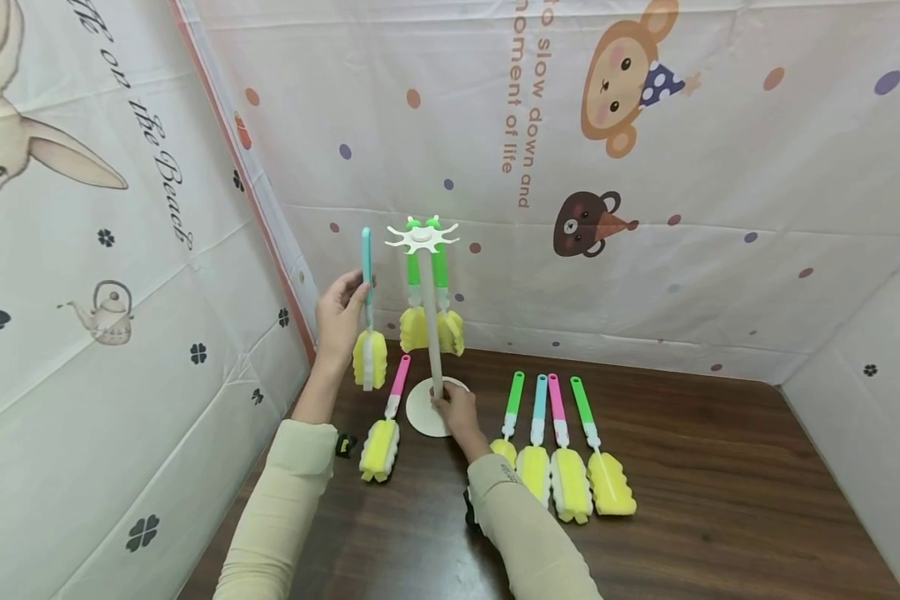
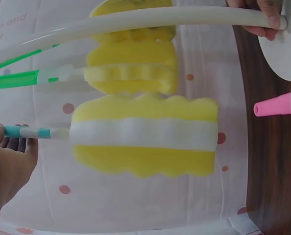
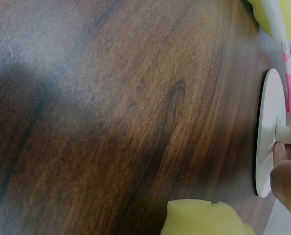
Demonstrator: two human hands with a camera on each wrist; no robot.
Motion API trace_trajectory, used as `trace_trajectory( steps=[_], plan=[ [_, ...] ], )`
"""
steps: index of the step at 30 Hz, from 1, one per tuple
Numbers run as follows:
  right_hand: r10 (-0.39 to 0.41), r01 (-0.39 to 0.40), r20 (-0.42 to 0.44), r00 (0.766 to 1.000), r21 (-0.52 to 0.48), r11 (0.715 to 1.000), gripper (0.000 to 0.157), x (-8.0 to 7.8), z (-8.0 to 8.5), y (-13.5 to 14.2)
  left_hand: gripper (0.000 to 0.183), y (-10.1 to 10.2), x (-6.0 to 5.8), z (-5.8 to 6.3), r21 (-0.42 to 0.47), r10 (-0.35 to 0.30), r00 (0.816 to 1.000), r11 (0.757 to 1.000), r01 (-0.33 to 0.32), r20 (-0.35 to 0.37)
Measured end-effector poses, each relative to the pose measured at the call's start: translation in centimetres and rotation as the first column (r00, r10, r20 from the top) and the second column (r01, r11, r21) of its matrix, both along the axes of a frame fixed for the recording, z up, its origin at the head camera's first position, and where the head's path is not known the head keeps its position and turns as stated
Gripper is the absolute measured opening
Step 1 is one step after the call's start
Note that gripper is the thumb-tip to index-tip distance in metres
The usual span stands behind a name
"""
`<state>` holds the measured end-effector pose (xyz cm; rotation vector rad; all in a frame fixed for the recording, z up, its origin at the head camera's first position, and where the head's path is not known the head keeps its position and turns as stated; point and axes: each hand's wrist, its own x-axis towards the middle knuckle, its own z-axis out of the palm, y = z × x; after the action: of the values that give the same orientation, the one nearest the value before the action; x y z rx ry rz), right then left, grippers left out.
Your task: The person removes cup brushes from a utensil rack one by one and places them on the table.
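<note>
My left hand (image 1: 340, 314) pinches the blue handle of a sponge brush (image 1: 370, 360), holding it upright with its yellow and white sponge end down, left of a white stand. In the left wrist view that brush (image 2: 144, 134) hangs beside the green-handled ones. Low on the pole of the white stand (image 1: 430, 333), just above its round base (image 1: 420, 417), my right hand (image 1: 459, 414) grips. Two green-handled sponge brushes (image 1: 414, 327) hang from the hooked top (image 1: 422, 237) at the back. In the right wrist view my right hand (image 3: 288, 169) is at the pole's foot.
A pink-handled sponge brush (image 1: 380, 450) lies on the dark wooden table (image 1: 720, 475), left of the base. Several more brushes, with green, blue and pink handles (image 1: 557, 408), lie in a row to the right. Printed cloth walls (image 1: 495, 283) stand behind and at both sides.
</note>
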<state>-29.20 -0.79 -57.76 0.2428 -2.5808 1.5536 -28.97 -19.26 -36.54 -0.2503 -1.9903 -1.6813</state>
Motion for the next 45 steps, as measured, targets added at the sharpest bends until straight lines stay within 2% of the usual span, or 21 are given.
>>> trace_trajectory(
  steps=[4,10,16,27,34,41,45],
  plan=[
    [0.003,-0.003,-0.007,1.000,0.008,1.000,0.010,0.0,-0.1,-0.1,0.033,-0.3,0.2,-0.5,-0.019,0.019,1.000,1.000,-0.019,0.013],
    [0.009,-0.009,0.009,1.000,0.008,1.000,0.009,-0.1,-0.1,-0.1,0.034,-0.5,0.6,-1.1,-0.072,0.087,0.996,0.994,-0.085,0.024],
    [0.001,-0.001,0.021,1.000,0.014,1.000,0.009,-0.3,0.0,-0.1,0.033,-1.2,0.5,-2.4,-0.112,0.130,0.991,0.985,-0.127,0.018],
    [-0.008,0.008,-0.008,1.000,0.021,1.000,0.009,-0.2,-0.1,0.1,0.028,-2.2,0.5,-5.1,-0.244,0.245,0.969,0.942,-0.231,0.027],
    [0.000,0.000,-0.079,0.997,-0.002,1.000,0.010,0.3,0.1,0.2,0.029,-3.1,0.5,-6.8,-0.282,0.263,0.962,0.930,-0.234,0.069],
    [-0.007,0.007,0.025,1.000,-0.006,1.000,0.009,-0.1,0.0,0.0,0.028,-3.7,0.1,-8.6,-0.329,0.285,0.950,0.916,-0.229,0.132],
    [-0.015,0.014,0.040,0.999,0.014,1.000,0.009,-0.2,0.0,0.1,0.029,-3.9,-0.4,-9.6,-0.365,0.305,0.935,0.903,-0.224,0.182]
  ],
)
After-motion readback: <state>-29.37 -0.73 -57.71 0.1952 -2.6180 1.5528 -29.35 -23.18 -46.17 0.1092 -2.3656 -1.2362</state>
